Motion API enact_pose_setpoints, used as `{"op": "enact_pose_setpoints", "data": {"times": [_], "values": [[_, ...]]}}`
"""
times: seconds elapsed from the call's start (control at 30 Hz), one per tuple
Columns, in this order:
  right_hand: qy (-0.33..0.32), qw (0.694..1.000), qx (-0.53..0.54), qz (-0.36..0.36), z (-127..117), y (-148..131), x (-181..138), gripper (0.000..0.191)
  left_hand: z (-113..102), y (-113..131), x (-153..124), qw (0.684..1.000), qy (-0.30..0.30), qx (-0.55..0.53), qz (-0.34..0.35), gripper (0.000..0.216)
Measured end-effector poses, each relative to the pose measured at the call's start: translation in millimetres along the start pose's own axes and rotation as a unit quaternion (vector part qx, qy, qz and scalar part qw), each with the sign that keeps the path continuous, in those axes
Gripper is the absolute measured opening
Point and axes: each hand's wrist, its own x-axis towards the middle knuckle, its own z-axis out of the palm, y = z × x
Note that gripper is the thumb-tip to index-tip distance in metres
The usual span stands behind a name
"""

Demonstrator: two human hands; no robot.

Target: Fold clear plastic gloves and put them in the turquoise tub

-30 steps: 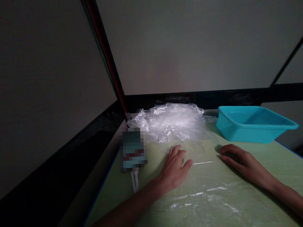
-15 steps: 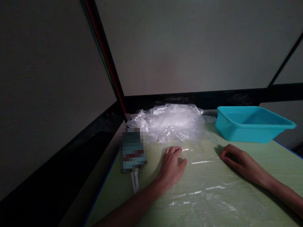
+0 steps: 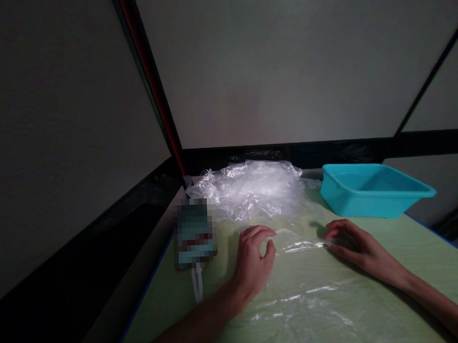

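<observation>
A clear plastic bag or sheet (image 3: 303, 301) lies flat on the pale green table, with shiny creases across it. My left hand (image 3: 254, 255) is over its left upper part, fingers curved and thumb held apart, nothing between them. On the other side my right hand (image 3: 354, 244) is at the sheet's right upper part, its thumb and fingers parted by a gap. Whether the fingertips touch the film I cannot tell. Behind both hands sits a crumpled pile of clear plastic bags (image 3: 257, 188).
A turquoise plastic basin (image 3: 369, 201) stands at the back right of the table (image 3: 415, 245). At the left edge is a blurred-out upright object (image 3: 195, 230) with a white strap or cable (image 3: 197, 282) below it. A pale wall (image 3: 278, 74) rises behind.
My left hand has risen from lying flatter, its fingers now curving towards the thumb. The right hand's thumb and fingers, close together before, have parted. The view has shifted slightly.
</observation>
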Motion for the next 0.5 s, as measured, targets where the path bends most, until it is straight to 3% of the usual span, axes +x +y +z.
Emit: {"op": "enact_pose_setpoints", "data": {"times": [0.2,0.37,0.5], "values": [[0.008,1.000,0.008,0.004,-0.3,-7.9,-3.3,0.040,-3.6,1.4,-3.9,1.000,0.014,-0.022,-0.007,0.013],[-0.001,1.000,0.008,0.015,-1.2,-8.5,-5.6,0.035,-2.5,-1.7,-9.5,0.997,-0.042,-0.068,-0.024,0.006],[0.010,0.999,-0.049,0.009,-2.7,-8.1,-6.9,0.031,-3.6,1.3,-7.6,0.998,-0.055,-0.039,-0.016,0.008]]}}
